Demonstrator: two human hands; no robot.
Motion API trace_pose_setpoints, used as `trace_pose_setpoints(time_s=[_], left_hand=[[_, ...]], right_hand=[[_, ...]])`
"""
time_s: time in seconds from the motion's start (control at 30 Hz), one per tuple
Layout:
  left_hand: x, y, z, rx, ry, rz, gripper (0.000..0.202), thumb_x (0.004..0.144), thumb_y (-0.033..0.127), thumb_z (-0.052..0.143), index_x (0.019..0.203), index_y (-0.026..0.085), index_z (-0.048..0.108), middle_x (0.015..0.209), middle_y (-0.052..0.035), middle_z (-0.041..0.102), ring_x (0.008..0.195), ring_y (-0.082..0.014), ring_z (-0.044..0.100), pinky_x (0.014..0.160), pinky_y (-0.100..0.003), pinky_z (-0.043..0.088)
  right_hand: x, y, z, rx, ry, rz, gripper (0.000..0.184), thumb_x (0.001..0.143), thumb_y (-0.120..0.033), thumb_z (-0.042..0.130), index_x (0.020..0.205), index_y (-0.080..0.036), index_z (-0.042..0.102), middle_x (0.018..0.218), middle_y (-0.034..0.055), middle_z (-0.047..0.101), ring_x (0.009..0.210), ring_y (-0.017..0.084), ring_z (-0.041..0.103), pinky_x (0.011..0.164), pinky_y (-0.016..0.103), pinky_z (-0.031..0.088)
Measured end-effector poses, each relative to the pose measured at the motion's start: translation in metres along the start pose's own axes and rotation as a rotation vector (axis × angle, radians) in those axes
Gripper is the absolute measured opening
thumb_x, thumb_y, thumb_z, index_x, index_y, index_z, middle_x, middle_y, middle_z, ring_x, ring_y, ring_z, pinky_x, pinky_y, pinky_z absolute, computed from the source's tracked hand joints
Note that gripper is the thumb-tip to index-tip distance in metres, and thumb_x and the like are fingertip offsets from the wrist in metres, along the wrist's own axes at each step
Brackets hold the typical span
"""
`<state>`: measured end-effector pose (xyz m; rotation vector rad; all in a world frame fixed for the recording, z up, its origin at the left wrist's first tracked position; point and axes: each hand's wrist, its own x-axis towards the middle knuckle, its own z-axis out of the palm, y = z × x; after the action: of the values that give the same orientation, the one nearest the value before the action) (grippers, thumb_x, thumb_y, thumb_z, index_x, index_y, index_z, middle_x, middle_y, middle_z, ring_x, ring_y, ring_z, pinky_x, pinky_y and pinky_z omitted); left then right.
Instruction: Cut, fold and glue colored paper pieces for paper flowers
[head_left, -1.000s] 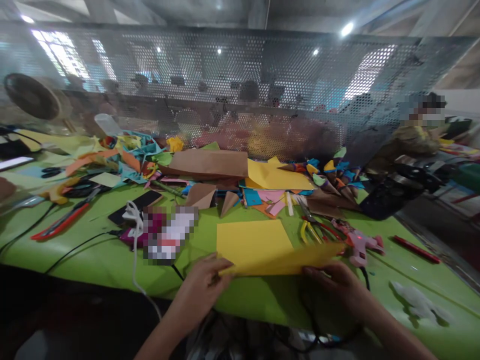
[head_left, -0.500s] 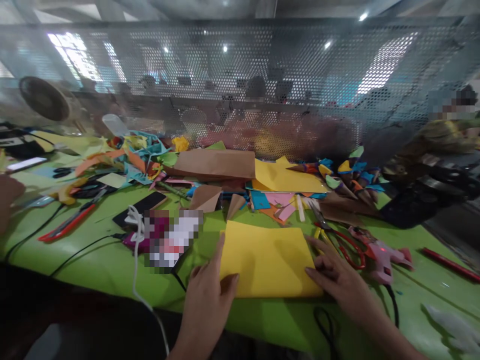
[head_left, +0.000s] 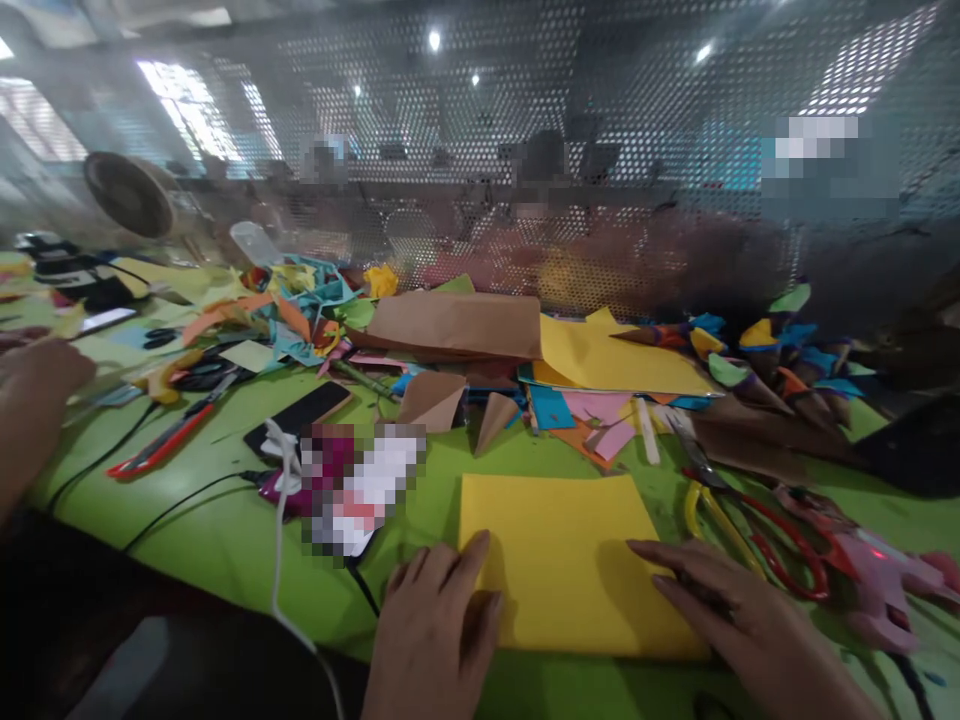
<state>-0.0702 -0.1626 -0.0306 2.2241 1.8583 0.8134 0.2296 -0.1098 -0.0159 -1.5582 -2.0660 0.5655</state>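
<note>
A folded yellow paper sheet [head_left: 570,555] lies flat on the green table [head_left: 225,520] in front of me. My left hand [head_left: 439,625] rests open on its lower left corner, fingers stretched over the edge. My right hand [head_left: 731,620] lies open and flat on its lower right part, fingers pointing left. Neither hand grips anything.
Scissors with yellow and red handles [head_left: 739,515] and a pink glue gun [head_left: 885,580] lie right of the sheet. A phone [head_left: 300,415], cables, a red cutter [head_left: 161,440], brown paper [head_left: 457,325] and coloured scraps and cones crowd the back. Another person's hand [head_left: 34,385] shows at the left edge. A perforated metal screen stands behind.
The raised near flap of the yellow sheet has been pressed down flat. Both hands went from pinching its front edge to lying open on it. The view shifted nearer and to the right.
</note>
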Motion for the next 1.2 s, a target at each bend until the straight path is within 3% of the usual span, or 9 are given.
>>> trace_pose_setpoints(time_s=[0.3,0.43,0.73,0.93,1.2], left_hand=[[0.005,-0.006,-0.002,0.065,-0.046,0.066,0.045,0.092,0.035,0.053,0.135,0.023,0.055,0.094,-0.0081,0.066,0.083,-0.0236,0.063,0.072,-0.036,0.047],[0.008,-0.006,-0.002,0.075,-0.070,0.052,0.045,0.092,0.035,0.052,0.136,0.023,0.054,0.096,-0.0083,0.066,0.084,-0.0242,0.064,0.073,-0.038,0.048],[0.008,-0.005,-0.003,0.056,-0.094,0.049,0.046,0.093,0.035,0.052,0.138,0.023,0.051,0.094,-0.0069,0.066,0.082,-0.0229,0.064,0.073,-0.038,0.048],[0.005,-0.004,0.001,0.095,-0.018,0.012,0.044,0.090,0.034,0.055,0.133,0.025,0.056,0.093,-0.0059,0.064,0.085,-0.0240,0.062,0.076,-0.039,0.046],[0.007,-0.024,0.004,0.186,-0.003,0.184,0.048,0.090,0.041,0.058,0.136,0.027,0.053,0.086,-0.0020,0.062,0.079,-0.0197,0.061,0.069,-0.032,0.047]], right_hand=[[-0.001,0.018,0.009,-0.085,0.041,-0.020,0.037,0.086,-0.056,0.055,0.109,-0.036,0.074,0.114,0.0022,0.074,0.100,0.032,0.072,0.078,0.042,0.063],[-0.003,0.026,0.012,-0.108,0.057,-0.010,0.039,0.086,-0.058,0.053,0.110,-0.036,0.074,0.117,0.0024,0.074,0.102,0.032,0.071,0.084,0.045,0.061],[-0.005,0.037,0.014,-0.174,0.014,0.002,0.040,0.085,-0.058,0.053,0.115,-0.040,0.071,0.121,0.0001,0.071,0.104,0.034,0.070,0.082,0.048,0.061],[0.001,0.010,0.007,-0.142,0.061,-0.028,0.032,0.085,-0.049,0.055,0.104,-0.035,0.076,0.108,0.0024,0.077,0.095,0.029,0.073,0.074,0.037,0.063],[0.003,-0.020,0.001,-0.117,0.012,0.010,0.030,0.089,-0.028,0.049,0.104,-0.029,0.075,0.097,0.0036,0.077,0.086,0.021,0.073,0.073,0.030,0.060]])
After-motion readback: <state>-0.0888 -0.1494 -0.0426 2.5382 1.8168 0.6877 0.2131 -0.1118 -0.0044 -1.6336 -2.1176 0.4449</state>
